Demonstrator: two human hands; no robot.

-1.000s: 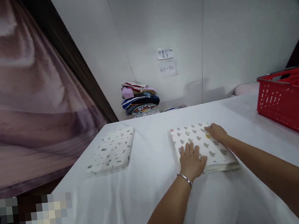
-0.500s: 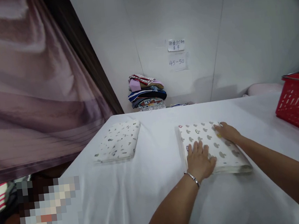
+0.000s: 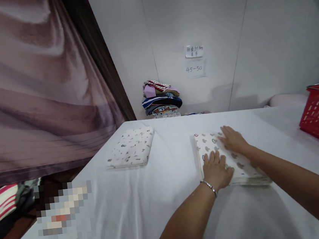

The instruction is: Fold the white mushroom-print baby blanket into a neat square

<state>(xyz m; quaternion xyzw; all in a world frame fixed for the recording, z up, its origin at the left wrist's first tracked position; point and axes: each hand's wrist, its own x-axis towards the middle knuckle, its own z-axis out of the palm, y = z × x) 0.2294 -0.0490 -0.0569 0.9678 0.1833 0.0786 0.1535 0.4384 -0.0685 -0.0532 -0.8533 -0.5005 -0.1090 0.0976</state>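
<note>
While my left hand (image 3: 216, 170) lay palm-down, fingers slightly spread, on the near left part of the thick white folded cloth with grey printed motifs (image 3: 240, 166), my right hand (image 3: 234, 141) reached flat across its far right part, fingers extended and close together. Neither hand pinched anything; how hard I pressed, I could not tell. The cloth sat on the right side of the white-covered table (image 3: 170, 171), well apart from the white folded cloth with small dark prints (image 3: 132, 149) to its left. I took the step for smoothing and squaring the folded layers. The next move, I judged, called for an even, flat-palmed sweep toward the edges, with my left hand steadying the layers.
</note>
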